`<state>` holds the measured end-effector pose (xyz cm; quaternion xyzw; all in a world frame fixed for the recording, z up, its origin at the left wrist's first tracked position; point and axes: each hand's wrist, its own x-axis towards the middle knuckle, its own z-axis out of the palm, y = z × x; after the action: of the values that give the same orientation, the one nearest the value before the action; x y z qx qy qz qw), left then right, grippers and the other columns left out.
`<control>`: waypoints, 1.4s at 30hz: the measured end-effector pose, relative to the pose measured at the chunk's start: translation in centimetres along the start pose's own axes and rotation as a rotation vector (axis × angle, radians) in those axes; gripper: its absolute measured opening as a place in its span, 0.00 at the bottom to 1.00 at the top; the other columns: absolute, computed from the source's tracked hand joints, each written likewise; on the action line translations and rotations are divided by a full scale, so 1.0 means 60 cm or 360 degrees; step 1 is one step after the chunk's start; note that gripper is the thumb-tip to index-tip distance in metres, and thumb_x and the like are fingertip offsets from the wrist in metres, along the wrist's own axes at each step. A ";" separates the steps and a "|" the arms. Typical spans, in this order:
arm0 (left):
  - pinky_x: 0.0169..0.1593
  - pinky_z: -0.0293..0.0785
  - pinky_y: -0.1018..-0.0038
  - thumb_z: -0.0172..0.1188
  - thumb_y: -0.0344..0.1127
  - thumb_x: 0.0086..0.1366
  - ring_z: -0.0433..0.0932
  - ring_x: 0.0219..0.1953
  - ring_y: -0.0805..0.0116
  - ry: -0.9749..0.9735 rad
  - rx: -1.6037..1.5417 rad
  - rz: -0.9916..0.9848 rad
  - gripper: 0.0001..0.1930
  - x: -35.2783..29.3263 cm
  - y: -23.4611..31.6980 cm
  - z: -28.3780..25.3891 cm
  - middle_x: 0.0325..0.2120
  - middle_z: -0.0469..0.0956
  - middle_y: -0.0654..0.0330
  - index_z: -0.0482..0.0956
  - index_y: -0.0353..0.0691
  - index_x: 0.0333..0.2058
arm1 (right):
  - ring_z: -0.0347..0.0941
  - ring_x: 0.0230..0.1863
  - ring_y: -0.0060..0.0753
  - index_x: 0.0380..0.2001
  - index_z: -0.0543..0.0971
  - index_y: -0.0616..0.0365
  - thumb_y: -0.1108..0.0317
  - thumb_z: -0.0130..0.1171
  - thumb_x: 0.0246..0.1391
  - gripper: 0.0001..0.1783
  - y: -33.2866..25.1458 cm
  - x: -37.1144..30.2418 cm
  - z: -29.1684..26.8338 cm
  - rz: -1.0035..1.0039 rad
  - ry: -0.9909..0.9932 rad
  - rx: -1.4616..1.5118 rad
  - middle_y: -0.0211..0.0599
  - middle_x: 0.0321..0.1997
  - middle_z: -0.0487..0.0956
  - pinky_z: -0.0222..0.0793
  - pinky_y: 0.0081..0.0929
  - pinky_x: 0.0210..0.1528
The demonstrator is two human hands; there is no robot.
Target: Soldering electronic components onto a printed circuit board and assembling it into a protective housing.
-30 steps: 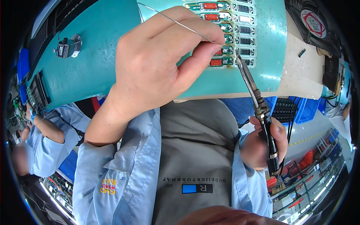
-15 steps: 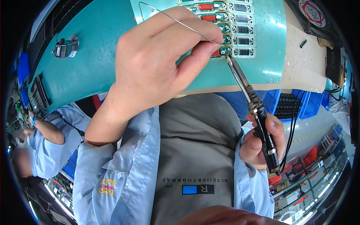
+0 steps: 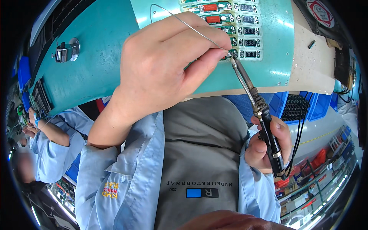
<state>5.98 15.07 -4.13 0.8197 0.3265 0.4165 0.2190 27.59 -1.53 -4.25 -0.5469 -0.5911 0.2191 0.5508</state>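
My left hand pinches a thin, curved solder wire between thumb and forefinger, and covers part of the nearest circuit board. My right hand is wrapped around the black handle of a soldering iron. The iron's tip meets the nearest board close to my left fingertips; whether wire and tip touch is too small to tell. Several green circuit boards with red components lie in a column on the green work surface, beside a column of small black digit displays.
A metal tally counter stands on the left of the bench. A small dark cylinder lies on the brown board at right. Blue bins, one holding dark parts, sit below the bench edge. A co-worker's sleeve shows at left.
My left hand has shifted slightly right and down with the solder wire, covering more of the nearest board. The iron's tip has barely moved.
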 end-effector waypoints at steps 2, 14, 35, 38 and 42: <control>0.23 0.60 0.83 0.70 0.18 0.51 0.67 0.20 0.77 -0.0011 0.0008 -0.0009 0.10 -0.001 0.001 0.000 0.31 0.84 0.62 0.88 0.37 0.32 | 0.79 0.29 0.39 0.46 0.81 0.67 0.59 0.74 0.53 0.25 0.001 -0.001 0.000 -0.0012 -0.0007 0.0001 0.53 0.36 0.83 0.76 0.28 0.33; 0.22 0.59 0.83 0.70 0.18 0.51 0.66 0.20 0.78 0.0035 0.0038 -0.0046 0.10 -0.001 0.003 0.003 0.31 0.84 0.62 0.88 0.37 0.32 | 0.80 0.30 0.39 0.47 0.80 0.66 0.58 0.74 0.53 0.25 0.003 -0.002 -0.001 -0.0050 -0.0021 -0.0013 0.53 0.36 0.83 0.76 0.29 0.34; 0.33 0.74 0.74 0.67 0.20 0.48 0.76 0.28 0.63 -0.0247 0.0111 -0.0351 0.09 -0.028 0.078 -0.082 0.29 0.81 0.61 0.83 0.38 0.30 | 0.82 0.31 0.41 0.57 0.74 0.62 0.50 0.62 0.65 0.28 0.030 -0.006 -0.073 -0.0393 0.0022 0.0006 0.56 0.41 0.80 0.79 0.28 0.33; 0.34 0.74 0.73 0.66 0.21 0.47 0.76 0.27 0.63 -0.0391 0.0076 -0.0329 0.10 -0.065 0.098 -0.088 0.29 0.81 0.62 0.82 0.40 0.29 | 0.79 0.31 0.37 0.56 0.75 0.62 0.56 0.65 0.63 0.26 0.053 -0.009 -0.065 -0.0123 0.0581 0.0093 0.50 0.40 0.81 0.74 0.26 0.33; 0.36 0.74 0.73 0.64 0.22 0.43 0.76 0.27 0.62 -0.0569 -0.0100 -0.0293 0.09 -0.087 0.107 -0.087 0.29 0.80 0.62 0.80 0.42 0.26 | 0.81 0.36 0.37 0.56 0.75 0.61 0.62 0.59 0.65 0.20 0.071 0.040 -0.112 0.0002 0.0898 -0.0098 0.48 0.43 0.82 0.78 0.27 0.37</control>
<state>1.62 7.32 0.03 0.8401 0.3428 0.2526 0.3361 35.81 -0.39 -4.94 -0.6032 -0.4206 0.0405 0.6765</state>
